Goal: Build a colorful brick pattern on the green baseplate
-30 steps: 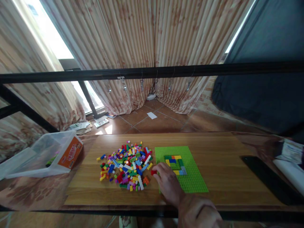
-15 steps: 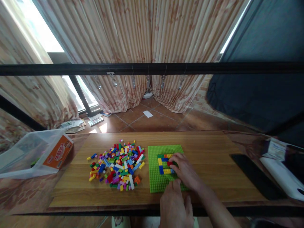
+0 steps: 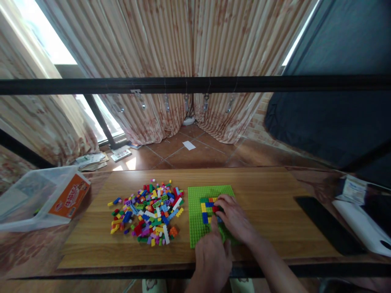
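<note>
A green studded baseplate point(image 3: 195, 236) lies on the wooden table, with blue, yellow, green and orange toy bricks point(image 3: 204, 207) set in a partial outline on it. My right hand point(image 3: 233, 217) rests over the right side of that outline. Its thumb and fingers close around a red brick point(image 3: 215, 209) inside the outline; the hand hides the bricks beneath it. From the near edge comes my left hand point(image 3: 214, 252), index finger stretched to the lower row near a yellow brick point(image 3: 209, 220), thumb apart. Nothing shows in the left hand.
Left of the baseplate spreads a pile of loose mixed bricks point(image 3: 152, 211). A clear plastic bin point(image 3: 27, 203) with an orange label stands at the table's left. Toward the right edge lies a dark flat object point(image 3: 328, 226). A black bar point(image 3: 195, 84) crosses beyond the table.
My left hand has moved forward and slightly left, its index finger now extended to the lower brick row. My right hand stays at the red brick. The view has shifted slightly.
</note>
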Motion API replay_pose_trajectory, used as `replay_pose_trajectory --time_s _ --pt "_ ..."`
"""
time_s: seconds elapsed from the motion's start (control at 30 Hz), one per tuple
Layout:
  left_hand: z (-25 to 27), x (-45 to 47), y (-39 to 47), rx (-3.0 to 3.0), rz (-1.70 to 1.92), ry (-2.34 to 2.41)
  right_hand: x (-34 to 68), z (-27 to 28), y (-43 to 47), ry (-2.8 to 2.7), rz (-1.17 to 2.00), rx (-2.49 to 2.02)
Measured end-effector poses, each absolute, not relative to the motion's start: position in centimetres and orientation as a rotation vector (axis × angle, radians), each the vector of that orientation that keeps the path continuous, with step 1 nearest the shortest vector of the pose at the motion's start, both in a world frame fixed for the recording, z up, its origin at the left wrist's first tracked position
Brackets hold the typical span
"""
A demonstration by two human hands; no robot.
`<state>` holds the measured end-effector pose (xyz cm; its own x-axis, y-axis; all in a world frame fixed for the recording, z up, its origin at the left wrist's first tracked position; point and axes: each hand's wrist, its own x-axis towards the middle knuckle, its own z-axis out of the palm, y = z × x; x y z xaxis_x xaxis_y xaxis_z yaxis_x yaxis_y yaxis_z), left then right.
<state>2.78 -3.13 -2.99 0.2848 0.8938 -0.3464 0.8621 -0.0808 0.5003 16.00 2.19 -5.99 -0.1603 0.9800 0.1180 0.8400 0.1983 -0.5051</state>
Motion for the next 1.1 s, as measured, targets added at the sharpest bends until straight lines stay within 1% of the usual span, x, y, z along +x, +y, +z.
replay_pose_trajectory --time_s 0.17,0.63,0.97,1.1 --pt "-3.52 2.82 -2.7 1.937 0.08 1.604 15.92 -5.91 2.25 -2.062 0.458 -1.694" --pt "-3.98 2.87 -2.64 1.967 0.093 1.585 15.74 -5.29 2.36 -2.285 0.287 -1.775" --pt "-3.57 2.88 -2.34 1.981 0.036 1.565 15.43 -5.03 2.23 -2.192 0.332 -1.799" --pt "-3.74 2.93 -2.17 1.996 0.019 1.563 16.2 -5.54 2.19 -2.017 0.388 -1.781"
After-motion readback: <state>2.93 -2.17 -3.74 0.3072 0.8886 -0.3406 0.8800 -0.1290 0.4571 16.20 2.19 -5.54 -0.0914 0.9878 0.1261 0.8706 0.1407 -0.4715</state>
